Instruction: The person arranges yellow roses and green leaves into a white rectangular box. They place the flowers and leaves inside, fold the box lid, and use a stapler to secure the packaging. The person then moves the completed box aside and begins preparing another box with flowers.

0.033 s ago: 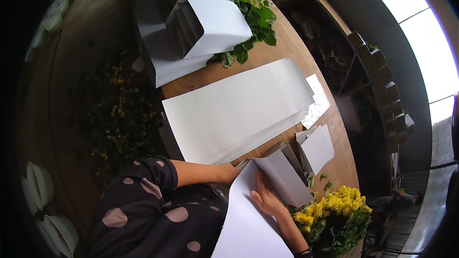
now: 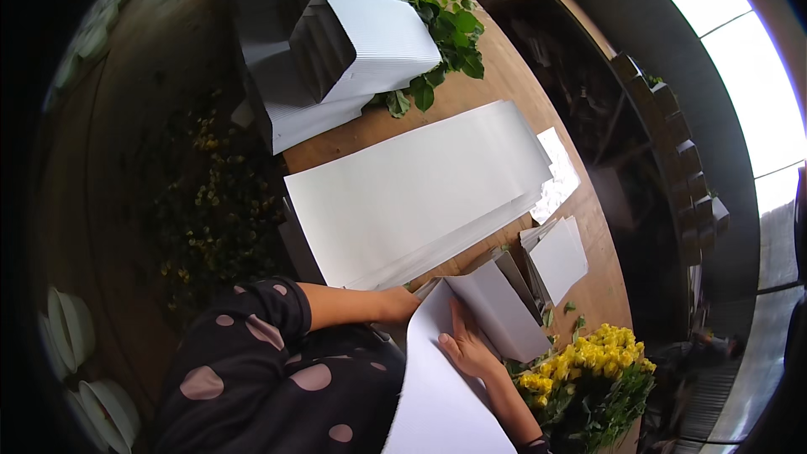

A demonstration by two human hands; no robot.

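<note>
A large white corrugated sheet (image 2: 445, 395) stretches from the lower edge up to the table and is bent along a fold at its far end. My right hand (image 2: 469, 351) lies flat against the sheet, thumb apart, fingers pointing up along the fold. At the sheet's far left edge is my left hand (image 2: 398, 305); its fingers are hidden there, so their grip does not show. Beyond the fold, a white panel (image 2: 504, 319) slants up to the right, with folded grey-brown card (image 2: 514, 276) behind it.
White sheets (image 2: 412, 185) lie stacked mid-table, with small white cards (image 2: 559, 261) to their right. Yellow roses (image 2: 588, 361) stand at the near right. White corrugated wraps (image 2: 378, 42) and green leaves (image 2: 458, 29) fill the table's far end. More yellow flowers (image 2: 210, 202) are in shadow at left.
The near left edge of the white corrugated sheet has shifted slightly to the right. Both hands stay in almost the same place.
</note>
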